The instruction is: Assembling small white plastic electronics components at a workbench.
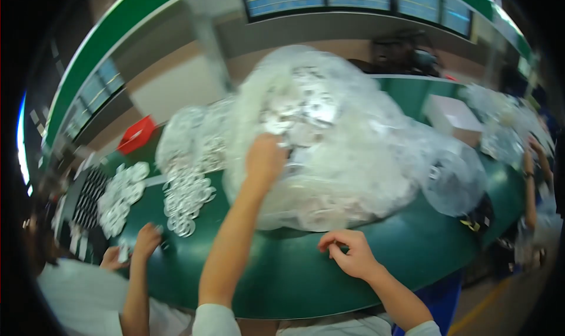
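Note:
A large clear plastic bag [376, 159] stands on the green table in front of me, filled with shiny silver and whitish parts [318, 103] too blurred to name. My left hand [265, 159] reaches into its front, against the parts; its fingers are hidden and smeared by motion. My right hand [350, 253] hovers over the table just before the bag's lower edge, its fingers loosely bent and apart, with nothing seen in it.
Left of the bag lie a pile of pale rings [185, 200] and another heap of white ring-like parts [122, 197]. A red bin [136, 134] is behind them. A co-worker's hands [147, 240] work at left. A white box [452, 119] and more plastic bags [500, 124] stand at right, near another person's arms [529, 183].

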The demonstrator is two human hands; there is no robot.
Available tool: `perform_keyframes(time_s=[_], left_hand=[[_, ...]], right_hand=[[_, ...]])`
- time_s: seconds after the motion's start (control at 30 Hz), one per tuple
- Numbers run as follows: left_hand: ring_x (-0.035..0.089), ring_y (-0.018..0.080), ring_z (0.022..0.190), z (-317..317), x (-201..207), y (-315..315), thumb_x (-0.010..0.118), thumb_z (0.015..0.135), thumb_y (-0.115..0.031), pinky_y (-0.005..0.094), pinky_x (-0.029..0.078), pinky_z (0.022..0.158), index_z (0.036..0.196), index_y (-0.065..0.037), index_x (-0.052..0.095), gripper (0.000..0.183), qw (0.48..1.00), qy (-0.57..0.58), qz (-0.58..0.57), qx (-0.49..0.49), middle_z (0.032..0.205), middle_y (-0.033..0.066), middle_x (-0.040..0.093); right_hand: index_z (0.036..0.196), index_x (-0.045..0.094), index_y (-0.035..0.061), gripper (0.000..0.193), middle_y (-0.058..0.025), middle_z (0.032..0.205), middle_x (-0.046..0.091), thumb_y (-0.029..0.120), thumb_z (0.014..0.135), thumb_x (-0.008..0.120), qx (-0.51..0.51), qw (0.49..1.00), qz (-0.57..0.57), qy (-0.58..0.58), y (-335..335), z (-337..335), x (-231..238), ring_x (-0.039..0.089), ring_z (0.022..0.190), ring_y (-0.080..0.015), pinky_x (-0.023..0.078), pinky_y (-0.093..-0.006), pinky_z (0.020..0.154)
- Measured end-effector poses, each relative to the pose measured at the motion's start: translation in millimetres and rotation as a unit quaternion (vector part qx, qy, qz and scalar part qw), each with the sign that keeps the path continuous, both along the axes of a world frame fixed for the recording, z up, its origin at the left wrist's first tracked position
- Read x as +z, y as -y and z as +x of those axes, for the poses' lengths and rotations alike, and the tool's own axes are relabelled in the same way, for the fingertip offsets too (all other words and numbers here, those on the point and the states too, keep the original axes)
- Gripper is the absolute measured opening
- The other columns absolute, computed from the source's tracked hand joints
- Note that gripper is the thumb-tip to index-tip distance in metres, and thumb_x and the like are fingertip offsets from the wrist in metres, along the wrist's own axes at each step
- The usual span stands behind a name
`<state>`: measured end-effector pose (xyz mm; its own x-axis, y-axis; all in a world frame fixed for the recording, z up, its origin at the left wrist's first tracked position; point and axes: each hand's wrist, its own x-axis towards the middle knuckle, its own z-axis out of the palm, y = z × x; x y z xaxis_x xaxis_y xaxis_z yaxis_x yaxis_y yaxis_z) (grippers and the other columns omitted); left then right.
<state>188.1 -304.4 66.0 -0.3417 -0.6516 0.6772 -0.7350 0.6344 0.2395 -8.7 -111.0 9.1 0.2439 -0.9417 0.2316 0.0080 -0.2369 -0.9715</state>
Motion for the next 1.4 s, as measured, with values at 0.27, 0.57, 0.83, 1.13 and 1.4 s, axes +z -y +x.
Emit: perform_keyframes(time_s=[0.27, 0.57, 0.83, 1.13, 1.4], left_hand=[[0.06, 0.0338, 0.088, 1, 11, 14, 0.066, 0.078, -0.029, 0.0445, 0.048, 0.075, 0.087, -0.002, 0.064, 0.028, 0.966, 0.157, 0.072, 0.19, 0.097, 0.0158, 0.061], [0.063, 0.0235, 0.062, 13, 54, -54, 0.058, 0.086, -0.012, 0.0333, 0.046, 0.057, 0.097, 0.0, 0.066, 0.018, 0.955, -0.237, 0.164, 0.065, 0.068, 0.0138, 0.063], [0.063, 0.0253, 0.097, -20, -61, -205, 0.072, 0.071, -0.012, 0.0372, 0.051, 0.085, 0.103, -0.004, 0.064, 0.034, 0.969, 0.105, -0.048, -0.219, 0.103, 0.01, 0.065], [0.057, 0.0278, 0.1, -18, -63, -223, 0.076, 0.067, -0.022, 0.0367, 0.049, 0.084, 0.102, -0.002, 0.06, 0.043, 0.959, 0.097, 0.068, -0.258, 0.11, 0.0129, 0.057], [0.056, 0.0309, 0.09, -19, -74, -226, 0.08, 0.063, -0.011, 0.0355, 0.051, 0.072, 0.107, -0.004, 0.057, 0.05, 0.966, 0.009, 0.164, -0.2, 0.107, 0.0146, 0.053]], right_hand=[[0.066, 0.058, 0.0003, 0.016, -0.0088, 0.061, 0.057, -0.002, 0.076, 0.046, -0.492, 0.845, -0.106, -0.182, 19, -219, 18, 0.051, 0.05, -0.0144, 0.039, -0.0264, 0.047], [0.088, 0.068, 0.0063, 0.016, -0.0146, 0.102, 0.064, 0.016, 0.075, 0.063, -0.406, 0.659, 0.053, -0.631, 109, -245, 7, 0.062, 0.092, -0.0336, 0.048, -0.0417, 0.08], [0.089, 0.067, -0.0002, 0.023, -0.0146, 0.086, 0.066, 0.019, 0.076, 0.067, -0.467, 0.739, -0.111, -0.473, 52, -246, 32, 0.062, 0.082, -0.033, 0.047, -0.0382, 0.073], [0.079, 0.068, 0.0043, 0.014, -0.0066, 0.081, 0.067, 0.0, 0.067, 0.073, -0.234, 0.881, -0.262, -0.316, -62, -64, 18, 0.064, 0.076, -0.0253, 0.052, -0.0318, 0.066], [0.093, 0.068, 0.0067, 0.026, -0.0039, 0.102, 0.064, 0.017, 0.071, 0.073, -0.127, 0.869, -0.278, -0.389, -57, -24, -15, 0.061, 0.095, -0.0248, 0.051, -0.0344, 0.075]])
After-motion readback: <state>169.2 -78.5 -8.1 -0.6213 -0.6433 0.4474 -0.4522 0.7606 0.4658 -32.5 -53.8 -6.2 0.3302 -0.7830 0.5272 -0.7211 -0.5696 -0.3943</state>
